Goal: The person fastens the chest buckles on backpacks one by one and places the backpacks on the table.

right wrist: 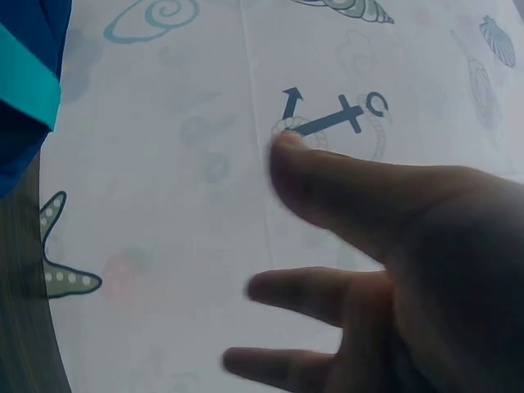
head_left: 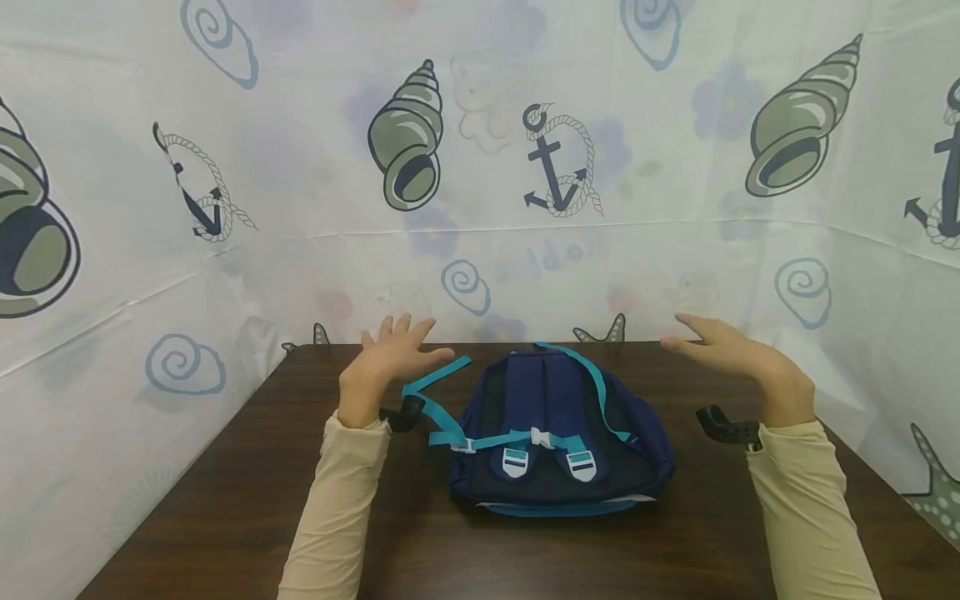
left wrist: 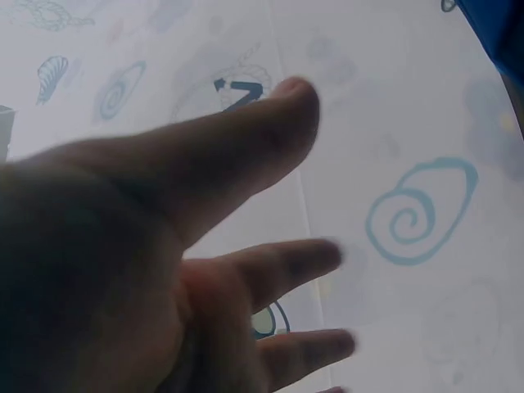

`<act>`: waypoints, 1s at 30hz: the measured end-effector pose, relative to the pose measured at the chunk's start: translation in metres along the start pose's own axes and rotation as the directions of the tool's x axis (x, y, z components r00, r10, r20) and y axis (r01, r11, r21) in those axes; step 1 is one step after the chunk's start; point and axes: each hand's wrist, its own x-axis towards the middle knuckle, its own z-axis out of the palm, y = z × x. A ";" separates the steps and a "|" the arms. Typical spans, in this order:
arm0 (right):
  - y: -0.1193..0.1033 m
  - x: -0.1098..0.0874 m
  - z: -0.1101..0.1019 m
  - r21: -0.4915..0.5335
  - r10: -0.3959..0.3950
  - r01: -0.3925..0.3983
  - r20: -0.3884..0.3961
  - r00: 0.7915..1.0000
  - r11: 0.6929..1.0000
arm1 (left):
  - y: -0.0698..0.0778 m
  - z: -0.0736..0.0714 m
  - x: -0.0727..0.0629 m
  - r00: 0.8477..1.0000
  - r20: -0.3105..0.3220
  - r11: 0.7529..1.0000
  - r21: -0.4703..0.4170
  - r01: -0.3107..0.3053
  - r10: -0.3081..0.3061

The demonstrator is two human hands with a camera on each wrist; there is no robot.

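Observation:
A navy backpack [head_left: 543,392] lies on the dark wooden table with its strap side up. Teal straps, a white chest buckle [head_left: 540,437] and two white strap adjusters show on it. To its left, my left hand [head_left: 390,358] is raised with fingers spread, holding nothing. A loose teal strap [head_left: 438,377] sticks out close by that hand. On the other side, my right hand [head_left: 731,354] is held up with fingers extended, apart from the bag. Both wrist views show straight fingers, with a corner of the bag [right wrist: 29,90] at the edge.
The brown table [head_left: 405,550] reaches back to a white cloth [head_left: 480,242] printed with shells, anchors and starfish, which also hangs at both sides. A black wrist camera [head_left: 405,413] is on the left wrist, another [head_left: 726,425] on the right.

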 end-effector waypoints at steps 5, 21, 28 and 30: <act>-0.001 -0.001 0.000 0.002 -0.016 0.016 -0.055 0.998 1.000 | 0.001 0.001 0.000 1.000 0.005 1.000 0.011 0.002 -0.002; -0.025 -0.005 0.002 0.012 -0.039 0.039 -0.018 0.999 0.999 | 0.005 0.001 -0.001 0.982 0.182 0.998 -0.046 -0.049 0.057; -0.033 -0.003 0.010 0.020 -0.064 0.064 0.014 0.998 0.998 | 0.014 0.008 -0.001 0.969 0.236 0.997 -0.059 -0.059 0.071; -0.034 -0.002 0.012 0.019 -0.068 0.068 0.017 0.998 0.998 | 0.016 0.009 0.000 0.965 0.245 0.996 -0.050 -0.078 0.088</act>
